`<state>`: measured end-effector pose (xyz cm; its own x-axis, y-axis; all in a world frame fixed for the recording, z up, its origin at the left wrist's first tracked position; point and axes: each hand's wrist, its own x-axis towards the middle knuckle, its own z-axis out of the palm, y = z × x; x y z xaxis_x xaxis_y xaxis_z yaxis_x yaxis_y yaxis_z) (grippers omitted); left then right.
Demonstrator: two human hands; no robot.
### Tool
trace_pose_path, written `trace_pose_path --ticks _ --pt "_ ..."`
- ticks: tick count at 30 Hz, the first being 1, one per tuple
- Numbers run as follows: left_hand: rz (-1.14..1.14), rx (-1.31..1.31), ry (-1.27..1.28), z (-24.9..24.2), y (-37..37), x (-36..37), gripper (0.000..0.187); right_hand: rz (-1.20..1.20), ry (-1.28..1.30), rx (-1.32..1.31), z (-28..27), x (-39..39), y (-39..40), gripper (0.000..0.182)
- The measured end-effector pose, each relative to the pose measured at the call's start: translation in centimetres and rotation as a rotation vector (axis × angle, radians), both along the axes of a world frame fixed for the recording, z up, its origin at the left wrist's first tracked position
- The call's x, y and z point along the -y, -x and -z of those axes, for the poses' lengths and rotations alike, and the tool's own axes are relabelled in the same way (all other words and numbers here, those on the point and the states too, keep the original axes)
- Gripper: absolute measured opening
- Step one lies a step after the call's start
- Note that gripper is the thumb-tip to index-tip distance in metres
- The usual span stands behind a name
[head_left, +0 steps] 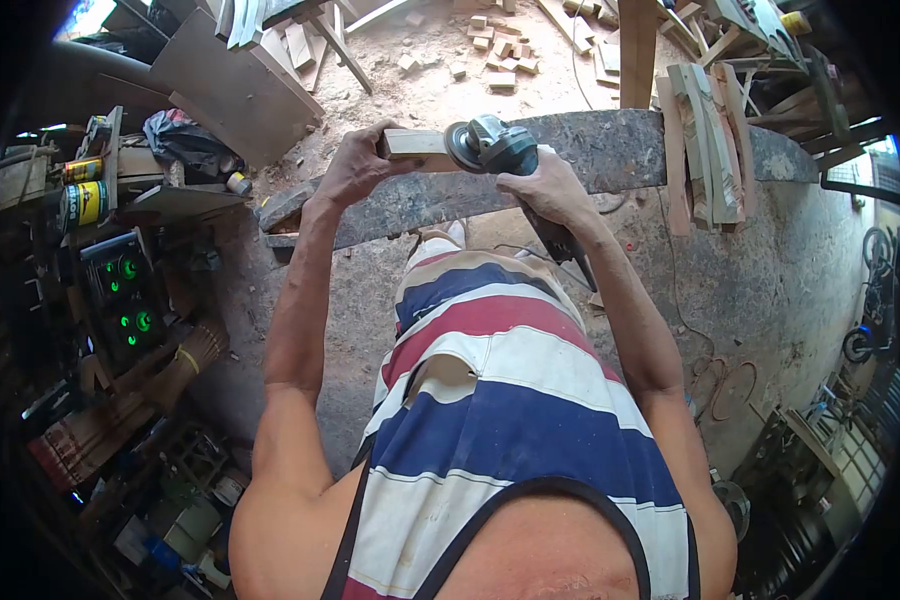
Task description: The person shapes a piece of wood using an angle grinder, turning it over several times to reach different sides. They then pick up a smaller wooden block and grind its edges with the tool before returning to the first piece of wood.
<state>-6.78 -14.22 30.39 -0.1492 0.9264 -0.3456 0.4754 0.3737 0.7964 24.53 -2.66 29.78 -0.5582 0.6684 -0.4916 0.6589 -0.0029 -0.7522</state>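
Observation:
My left hand [355, 168] is closed round the left end of a short pale wooden block [417, 144], held above the work board. In my right hand [552, 188] is an angle grinder [505, 145], gripped by its body with the handle end running down toward me. The grinder's disc [463, 148] meets the right end of the block in this view. Beneath both hands stretches a long, dusty, dark work board [410, 203].
Curved wooden pieces [708, 145] lie stacked across the board's right part. Small wood offcuts [505, 52] are scattered on the dusty floor beyond. A cable [673, 260] runs over the floor at right. Shelves with paint cans [83, 203] and a green-lit speaker [125, 290] stand at left.

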Motion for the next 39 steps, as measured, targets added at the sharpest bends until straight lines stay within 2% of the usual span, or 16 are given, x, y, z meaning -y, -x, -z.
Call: trace_pose_path --ticks 5,10,13,16,20,23,26,28,31,37,39 --pt "0.004 0.015 -0.004 0.3 0.0 0.1 0.049 -0.007 -0.002 -0.026 1.3 0.2 -0.3 0.06" --pt "0.001 0.014 0.005 -0.3 -0.1 0.0 0.048 -0.009 -0.073 0.005 0.2 0.1 -0.2 0.056" --pt "0.033 -0.058 -0.004 0.1 -0.1 -0.1 0.049 -0.018 0.018 -0.093 0.4 0.2 -0.1 0.055" --pt "0.01 -0.05 -0.034 1.0 0.1 0.0 0.048 -0.021 0.005 -0.077 0.5 0.3 -0.2 0.054" --pt "-0.02 0.025 -0.003 1.0 -0.1 0.3 0.048 0.01 -0.142 0.0 4.2 0.1 -0.9 0.069" --pt "0.0 0.04 -0.027 2.4 0.6 0.5 0.045 -0.003 -0.057 -0.042 3.0 0.1 -0.6 0.07" --pt "-0.008 0.138 -0.066 2.1 0.4 0.4 0.052 0.007 -0.096 -0.071 3.3 0.9 -0.4 0.071" --pt "0.013 0.042 -0.072 2.3 0.7 0.2 0.052 0.002 -0.08 0.011 3.0 0.9 -0.6 0.076" --pt "0.008 0.027 -0.073 2.8 1.1 0.8 0.053 -0.011 -0.057 0.117 2.0 0.6 -0.8 0.066" --pt "0.008 0.03 -0.071 2.0 0.6 0.5 0.052 -0.052 -0.047 0.024 2.6 0.6 -0.7 0.067" --pt "0.008 0.036 -0.075 1.9 0.5 0.8 0.052 -0.051 -0.071 0.119 2.1 0.6 -1.1 0.065"
